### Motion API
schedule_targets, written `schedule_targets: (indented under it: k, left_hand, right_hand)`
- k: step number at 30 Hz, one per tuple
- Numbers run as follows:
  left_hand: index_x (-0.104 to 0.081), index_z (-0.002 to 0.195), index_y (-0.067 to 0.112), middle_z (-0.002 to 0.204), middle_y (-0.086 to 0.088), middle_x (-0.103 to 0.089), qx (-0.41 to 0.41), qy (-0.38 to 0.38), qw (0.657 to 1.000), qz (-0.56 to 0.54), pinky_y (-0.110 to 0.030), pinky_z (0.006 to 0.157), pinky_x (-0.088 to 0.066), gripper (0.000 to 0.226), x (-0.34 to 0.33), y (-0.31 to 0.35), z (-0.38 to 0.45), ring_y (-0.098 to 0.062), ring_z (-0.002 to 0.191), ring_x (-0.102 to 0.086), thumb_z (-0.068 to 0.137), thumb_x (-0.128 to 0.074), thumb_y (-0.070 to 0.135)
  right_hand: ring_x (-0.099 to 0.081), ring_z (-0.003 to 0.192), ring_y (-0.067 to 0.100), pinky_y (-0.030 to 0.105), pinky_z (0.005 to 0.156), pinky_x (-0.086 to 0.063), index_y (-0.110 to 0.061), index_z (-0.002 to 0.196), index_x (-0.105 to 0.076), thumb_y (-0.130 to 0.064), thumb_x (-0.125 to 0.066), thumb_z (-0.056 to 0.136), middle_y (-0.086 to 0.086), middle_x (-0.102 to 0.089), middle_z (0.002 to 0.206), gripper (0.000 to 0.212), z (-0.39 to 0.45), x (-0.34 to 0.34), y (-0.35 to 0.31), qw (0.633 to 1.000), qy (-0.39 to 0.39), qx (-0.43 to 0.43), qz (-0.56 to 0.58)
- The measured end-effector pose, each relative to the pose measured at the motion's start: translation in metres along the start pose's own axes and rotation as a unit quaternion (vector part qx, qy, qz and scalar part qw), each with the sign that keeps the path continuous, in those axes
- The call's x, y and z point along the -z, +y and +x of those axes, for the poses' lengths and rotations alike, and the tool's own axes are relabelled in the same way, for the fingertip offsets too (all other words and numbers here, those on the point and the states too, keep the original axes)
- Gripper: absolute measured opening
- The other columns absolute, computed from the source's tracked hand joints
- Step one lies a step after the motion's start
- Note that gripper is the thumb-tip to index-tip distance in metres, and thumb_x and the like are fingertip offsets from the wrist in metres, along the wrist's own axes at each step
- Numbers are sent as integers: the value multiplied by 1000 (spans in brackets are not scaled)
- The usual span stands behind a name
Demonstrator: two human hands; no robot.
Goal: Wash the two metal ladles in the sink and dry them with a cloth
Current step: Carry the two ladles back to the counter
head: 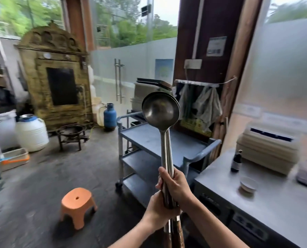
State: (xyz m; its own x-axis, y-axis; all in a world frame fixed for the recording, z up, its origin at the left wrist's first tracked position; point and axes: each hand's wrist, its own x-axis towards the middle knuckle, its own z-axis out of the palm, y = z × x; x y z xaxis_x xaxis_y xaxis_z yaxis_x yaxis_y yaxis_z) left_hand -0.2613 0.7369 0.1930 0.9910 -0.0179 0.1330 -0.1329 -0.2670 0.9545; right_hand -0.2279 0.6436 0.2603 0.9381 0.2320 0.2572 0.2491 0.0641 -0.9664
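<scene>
Holding ladles point(160, 111) upright | grey trolley point(150, 138) | steel counter point(274, 208) right

A working kitchen: steel counter point(267, 199), service trolley point(160, 140), gas cylinder point(110, 116).

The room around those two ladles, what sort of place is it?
Probably the back area of a working kitchen, perhaps semi-outdoor: a blue gas cylinder beside a burner stand, a grey service trolley and a steel counter. Both hands grip the ladles.

Dark stone floor point(41, 176), frosted glass walls point(134, 58), grey trolley point(160, 140), orange stool point(76, 203), steel counter point(274, 203), daylight.
</scene>
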Motion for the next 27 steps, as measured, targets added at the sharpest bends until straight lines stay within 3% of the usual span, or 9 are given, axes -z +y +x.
schedule_targets:
  k: [8, 14, 19, 24, 27]
  left_hand:
    - [-68, 79, 17, 72, -2, -73, -59, -127, 990, -20, -34, 62, -57, 19, -43, 18, 74, -13, 66, -69, 63, -79, 16]
    - [-67, 81, 13, 74, -9, -72, -73, -221, 971, -54, -39, 61, -56, 17, -78, 23, 99, -17, 66, -67, 67, -77, 11]
    - [-66, 80, 13, 67, 1, -68, -77, -289, 952, -67, -28, 58, -50, 16, -122, 27, 101, -10, 61, -63, 69, -76, 7]
    - [-66, 82, 7, 74, -16, -70, -93, -338, 935, -59, -39, 59, -56, 20, -178, 43, 98, -17, 62, -66, 66, -77, 14]
    - [-65, 80, 8, 66, -6, -68, -109, -371, 920, -59, -31, 56, -54, 18, -217, 61, 96, -12, 59, -64, 67, -76, 13]
  right_hand:
    - [-66, 57, 26, 32, 58, -54, 1, 82, -59, -36, -65, 95, 15, -62, 63, 39, 39, 66, 3, 991, 126, 0, -32]
    - [-66, 60, 27, 30, 60, -53, 1, 77, -61, -28, -62, 100, 14, -63, 62, 38, 37, 108, 8, 977, 203, 2, -58]
    - [-67, 60, 24, 29, 63, -54, 14, 85, -59, -34, -63, 97, 19, -66, 67, 50, 13, 149, 12, 964, 260, -8, -60]
    - [-65, 58, 21, 27, 61, -54, 2, 87, -59, -36, -65, 91, 14, -65, 64, 39, -14, 194, 1, 946, 320, -11, -60]
    - [-65, 60, 22, 27, 61, -55, -2, 89, -59, -33, -64, 93, 11, -64, 65, 32, -32, 233, -7, 936, 346, -14, -62]
